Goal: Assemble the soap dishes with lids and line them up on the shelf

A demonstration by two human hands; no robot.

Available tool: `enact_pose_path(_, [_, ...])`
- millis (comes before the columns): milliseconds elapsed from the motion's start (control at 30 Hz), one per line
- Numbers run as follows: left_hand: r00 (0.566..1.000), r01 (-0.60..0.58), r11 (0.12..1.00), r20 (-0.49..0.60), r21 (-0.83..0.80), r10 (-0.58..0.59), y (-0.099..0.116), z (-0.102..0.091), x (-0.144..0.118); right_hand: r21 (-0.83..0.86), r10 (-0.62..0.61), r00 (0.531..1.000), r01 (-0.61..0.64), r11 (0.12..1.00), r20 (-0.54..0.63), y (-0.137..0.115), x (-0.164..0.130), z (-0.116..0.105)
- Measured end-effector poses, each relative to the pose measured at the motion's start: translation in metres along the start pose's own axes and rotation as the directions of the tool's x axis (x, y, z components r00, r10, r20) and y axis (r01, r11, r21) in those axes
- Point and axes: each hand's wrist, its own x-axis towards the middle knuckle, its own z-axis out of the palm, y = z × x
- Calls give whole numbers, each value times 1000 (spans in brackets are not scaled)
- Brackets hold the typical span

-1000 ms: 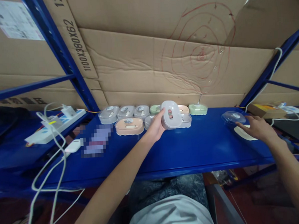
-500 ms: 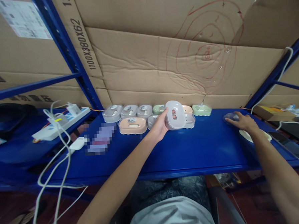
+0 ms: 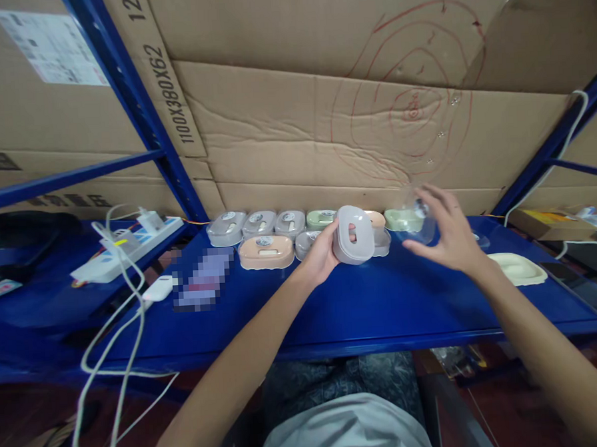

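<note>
Our left hand pinches a grey box on edge above the far worktop. Our right hand pinches a clear lid just right of it, in the air.

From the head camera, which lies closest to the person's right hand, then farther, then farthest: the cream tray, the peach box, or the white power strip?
Measured from the right hand:
1. Cream tray, just to its right on the blue shelf.
2. Peach box, leftward, past the left hand.
3. White power strip, far left.
</note>
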Motion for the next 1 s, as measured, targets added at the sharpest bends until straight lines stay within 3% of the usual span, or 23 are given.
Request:
enact_pose_path(133, [997, -7, 1000, 77, -11, 7, 0, 6, -3, 89, -203, 977, 197, 976, 71, -58, 16, 24])
enact_pose_path(267, [996, -8, 1000, 91, -1, 8, -1, 12, -7, 115, -220, 972, 210, 971, 86, -67, 16, 52])
enact_pose_path(400, [996, -31, 999, 84, 13, 29, -3, 13, -8, 155, -189, 981, 179, 972, 54, -59, 11, 61])
enact_pose_path(633, [999, -35, 994, -19, 102, 37, -5, 9, -6, 252, -19, 999, 29, 967, -42, -40, -10, 46])
enact_pose_path(833, [984, -120, 991, -128, 63, 127, 3, 5, -6, -61, 258, 959, -252, 966, 120, 16, -58, 25])
enact_pose_path(1000, [970, -142, 987, -185, 81, 155, 5, 4, -6, -279, 357, 864, -267, 922, 354, 43, -94, 34])
